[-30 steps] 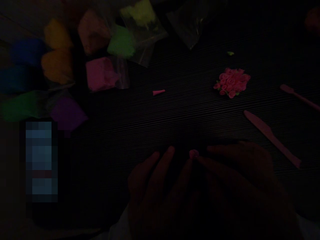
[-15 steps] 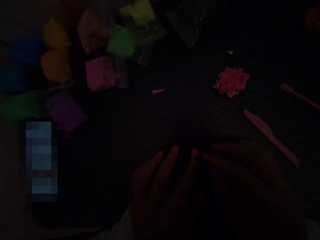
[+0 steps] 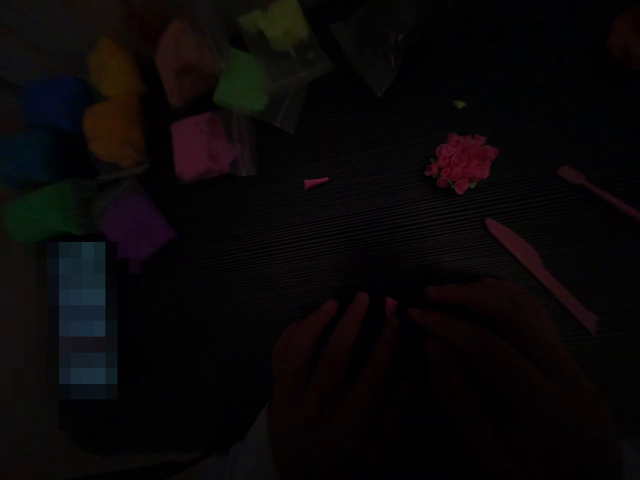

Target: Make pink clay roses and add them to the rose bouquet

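The view is very dark. A small pink clay piece (image 3: 391, 307) shows at the tip of my left hand's index finger. My left hand (image 3: 325, 373) appears closed on it, with the other fingers stretched forward and the thumb hidden. Just right of the piece, my right hand (image 3: 495, 353) has its fingers extended and apart, the nearest fingertip a short way from the clay. Beyond both hands lie a cluster of pink clay roses with green leaves (image 3: 463, 163) and a short pink clay stick (image 3: 316, 183).
A pink plastic knife (image 3: 543, 273) and a thin pink tool (image 3: 600, 193) lie at right. Bagged clay in several colours, including pink (image 3: 200, 147) and purple (image 3: 137, 227), fills the upper left. A green scrap (image 3: 459, 105) sits beyond the roses. A blurred-out patch (image 3: 83, 320) is at left.
My left hand has shifted slightly right, and the pink piece at its fingertip has turned to show a more pointed shape. My right hand has barely moved.
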`<state>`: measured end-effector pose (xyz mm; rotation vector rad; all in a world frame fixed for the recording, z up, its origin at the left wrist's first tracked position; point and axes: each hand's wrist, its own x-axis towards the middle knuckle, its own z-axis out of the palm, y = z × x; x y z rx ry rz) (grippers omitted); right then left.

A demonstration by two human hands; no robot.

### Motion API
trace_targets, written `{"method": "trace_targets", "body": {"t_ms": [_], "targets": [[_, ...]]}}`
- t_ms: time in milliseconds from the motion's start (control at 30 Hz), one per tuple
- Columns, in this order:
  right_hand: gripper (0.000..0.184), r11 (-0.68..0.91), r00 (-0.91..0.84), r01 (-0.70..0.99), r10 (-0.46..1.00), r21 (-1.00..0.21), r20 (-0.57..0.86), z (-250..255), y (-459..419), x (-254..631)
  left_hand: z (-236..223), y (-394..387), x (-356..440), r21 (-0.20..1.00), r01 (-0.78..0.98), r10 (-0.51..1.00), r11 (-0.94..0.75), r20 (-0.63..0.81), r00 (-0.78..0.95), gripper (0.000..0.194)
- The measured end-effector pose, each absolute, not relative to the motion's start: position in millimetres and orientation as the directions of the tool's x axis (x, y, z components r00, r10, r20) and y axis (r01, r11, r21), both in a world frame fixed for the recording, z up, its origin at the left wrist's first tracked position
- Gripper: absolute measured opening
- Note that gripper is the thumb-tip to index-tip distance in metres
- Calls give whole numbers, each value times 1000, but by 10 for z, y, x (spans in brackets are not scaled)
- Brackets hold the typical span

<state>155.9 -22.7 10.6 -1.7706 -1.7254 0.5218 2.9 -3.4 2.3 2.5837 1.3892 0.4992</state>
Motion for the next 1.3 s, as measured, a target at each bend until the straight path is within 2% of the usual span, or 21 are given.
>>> {"method": "trace_targets", "body": {"t_ms": [233, 567, 933, 1033, 1133, 1233, 1300], "targets": [[22, 29, 71, 743, 990, -668, 122, 91, -243, 1564, -12, -52, 59, 349, 752, 829, -560, 229, 511, 40], [21, 42, 60, 738, 990, -673, 128, 92, -239, 1568, 22, -14, 85, 356, 708, 792, -610, 241, 561, 36], [22, -13, 129, 676, 987, -737, 100, 137, -262, 1593, 24, 5, 26, 421, 652, 763, -631, 183, 620, 36], [22, 17, 140, 662, 979, -749, 146, 121, -260, 1607, 52, 24, -21, 513, 618, 776, -596, 171, 607, 39], [21, 50, 150, 641, 970, -766, 189, 101, -257, 1612, 134, 58, -69, 711, 501, 806, -494, 158, 571, 35], [21, 83, 136, 583, 971, -808, 198, 107, -286, 1597, 232, 62, -94, 928, 276, 860, -249, 81, 503, 28], [20, 89, 137, 526, 973, -846, 187, 124, -343, 1577, 277, 32, -91, 997, 67, 901, -41, 8, 433, 21]]}}
